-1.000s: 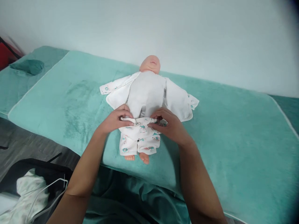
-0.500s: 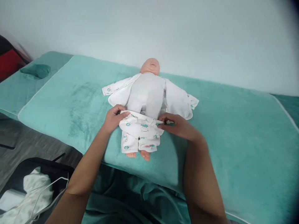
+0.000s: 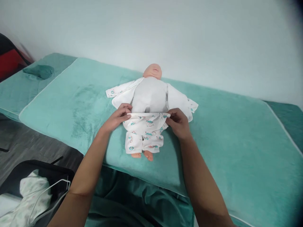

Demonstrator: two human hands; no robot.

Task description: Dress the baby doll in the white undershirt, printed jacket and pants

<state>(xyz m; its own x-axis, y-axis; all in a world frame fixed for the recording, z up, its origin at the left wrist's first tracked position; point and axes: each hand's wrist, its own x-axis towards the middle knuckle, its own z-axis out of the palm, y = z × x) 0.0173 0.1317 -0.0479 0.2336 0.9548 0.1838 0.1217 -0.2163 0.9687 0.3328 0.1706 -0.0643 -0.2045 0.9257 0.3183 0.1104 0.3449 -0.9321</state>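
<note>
A baby doll [image 3: 149, 91] with a white cloth body lies on its back, head toward the wall. Its printed white jacket [image 3: 178, 97] is spread open, the sleeves out to both sides. White baby pants [image 3: 148, 127] with a teal print cover the doll's legs, and its bare feet stick out below the cuffs. My left hand [image 3: 119, 116] pinches the waistband at its left end. At the right end, my right hand [image 3: 178, 123] grips the same waistband between thumb and fingers. The band is stretched straight across the doll's upper legs.
The doll rests on a massage bed with a teal cover [image 3: 224, 142], set against a white wall [image 3: 189, 37]. At the lower left, a black chair [image 3: 59, 171] holds a printed cloth [image 3: 35, 192], a white object and a white cable.
My right hand has shifted its hold to the waistband's right end. The waistband is now pulled taut and a little higher over the doll's legs. The view has shifted slightly.
</note>
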